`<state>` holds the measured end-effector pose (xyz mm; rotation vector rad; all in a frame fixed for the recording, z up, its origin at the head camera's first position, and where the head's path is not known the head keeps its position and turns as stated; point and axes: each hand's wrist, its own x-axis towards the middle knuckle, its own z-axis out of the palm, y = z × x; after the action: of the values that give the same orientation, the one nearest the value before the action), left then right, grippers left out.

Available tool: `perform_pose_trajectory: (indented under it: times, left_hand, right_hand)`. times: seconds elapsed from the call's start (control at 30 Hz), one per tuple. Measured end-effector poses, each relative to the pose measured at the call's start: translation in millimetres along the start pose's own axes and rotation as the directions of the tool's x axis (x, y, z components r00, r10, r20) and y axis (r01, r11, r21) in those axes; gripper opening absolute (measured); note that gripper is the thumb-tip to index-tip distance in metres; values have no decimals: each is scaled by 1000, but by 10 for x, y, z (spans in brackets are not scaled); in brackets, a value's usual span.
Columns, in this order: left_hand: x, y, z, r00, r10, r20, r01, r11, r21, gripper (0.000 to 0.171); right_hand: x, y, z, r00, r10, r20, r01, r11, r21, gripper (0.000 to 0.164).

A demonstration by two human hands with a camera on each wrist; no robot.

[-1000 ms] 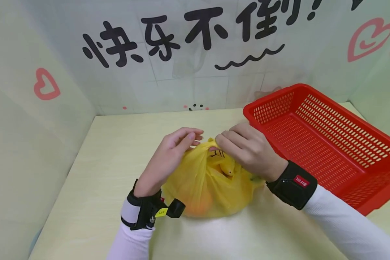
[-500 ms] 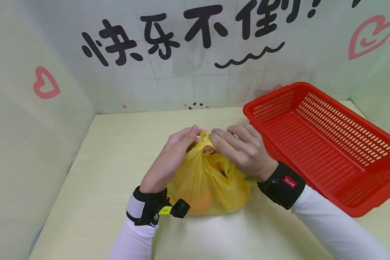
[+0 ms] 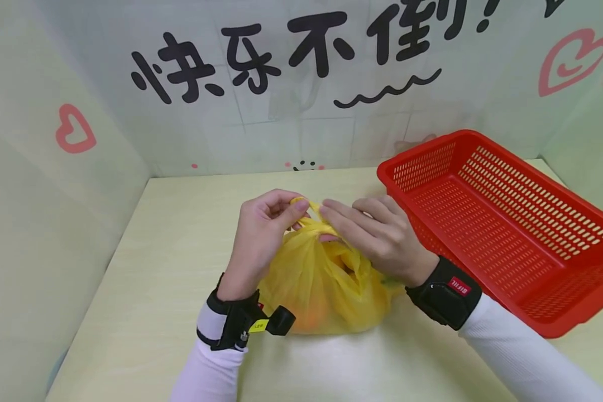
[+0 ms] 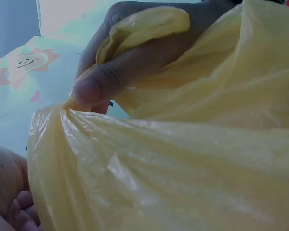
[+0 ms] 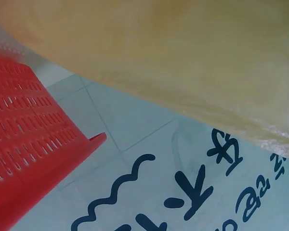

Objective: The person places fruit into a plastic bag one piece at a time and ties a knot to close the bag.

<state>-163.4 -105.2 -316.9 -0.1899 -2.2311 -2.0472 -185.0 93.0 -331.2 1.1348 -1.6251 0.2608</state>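
A yellow plastic bag sits on the table, filled and bulging. Something round and orange shows through its front left side. My left hand pinches a handle strip of the bag between thumb and fingers at the top left. On the right, my right hand grips the gathered neck of the bag. The left wrist view shows the right thumb pressing on the twisted neck, with a loop of plastic lying over that hand. Yellow plastic hides the right hand in the right wrist view.
A red perforated basket stands to the right of the bag, close to the right forearm. Behind the pale table rises a white back wall with black lettering. A side wall borders the table on the left.
My left hand has gone from loose beside the bag's top to pinching a handle strip and drawing it up leftward. The right hand keeps its grip on the neck, shifted slightly left.
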Motion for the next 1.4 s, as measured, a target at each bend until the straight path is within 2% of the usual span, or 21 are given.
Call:
perform_pose_trajectory:
  times: [0.23,0.3,0.43,0.53,0.57,0.6,0.63,0.67,0.7,0.77,0.8,0.83,0.87,0.9,0.97,1.0,1.07,1.1,1.17,1.33,1.4]
  left_hand:
    - [-7,10,-27,999,38,-14,-38,999,3,15]
    - [-11,12,-31,999,50,-8,-49,999,20,15]
    - [-25,30,-32,997,77,16,-78,994,71,14]
    - [-48,57,-29,994,94,46,-99,989,114,15]
    - [-58,67,-27,993,102,58,-109,985,132,15]
    - [-67,76,-23,992,109,69,-118,983,144,15]
    - [-75,84,-20,990,119,76,-130,979,159,15]
    - [-83,94,-16,988,128,82,-141,975,170,15]
    - [-89,102,-12,986,138,88,-152,971,183,16]
    - [-96,111,-7,983,154,100,-171,965,198,19]
    - [-98,113,-7,982,157,108,-176,965,197,20]
    - [-101,115,-8,981,155,113,-175,965,197,20]
    - [-103,117,-11,981,151,119,-172,966,192,20]
    - [-104,117,-12,981,145,126,-167,968,185,19]
    - [-112,121,-27,984,125,129,-148,971,190,16]
    - [-115,125,-36,985,115,128,-138,971,195,15]
    - [-116,135,-47,987,104,122,-128,969,210,14]
    - [-111,137,-53,988,103,117,-127,967,222,13]
    - [-92,138,-61,988,113,101,-135,960,247,12]
    - [-26,113,-85,989,136,61,-148,946,288,11]
    - [-6,102,-104,989,137,56,-148,944,296,10]
  right_hand:
    - [66,-14,-146,993,103,55,-112,977,180,41]
    - [100,11,-187,991,114,73,-126,972,196,41]
    - [183,97,-273,980,124,158,-154,969,192,44]
    - [228,155,-345,954,167,247,-223,950,217,49]
    - [238,167,-366,940,194,281,-265,933,243,50]
    - [245,174,-388,919,227,323,-323,903,285,49]
    - [254,178,-412,882,269,386,-405,853,329,46]
    - [257,182,-436,833,309,458,-495,786,370,43]
    - [263,183,-462,768,348,537,-595,698,398,40]
    - [268,199,-518,612,381,693,-771,483,415,35]
    - [265,210,-546,529,380,758,-839,370,400,31]
    - [259,221,-571,457,373,808,-887,266,379,29]
    - [249,233,-590,404,354,843,-914,170,367,30]
    - [237,244,-607,359,335,871,-932,75,355,30]
    - [203,258,-614,316,291,903,-934,-73,351,31]
    - [183,257,-612,299,277,913,-930,-130,344,33]
    - [150,257,-609,277,263,924,-920,-205,334,34]
    - [134,257,-611,267,261,927,-919,-221,327,34]
    - [115,258,-617,256,271,928,-925,-211,316,33]
    - [105,265,-638,234,312,921,-955,-106,278,32]
    - [99,268,-644,229,321,919,-961,-73,265,32]
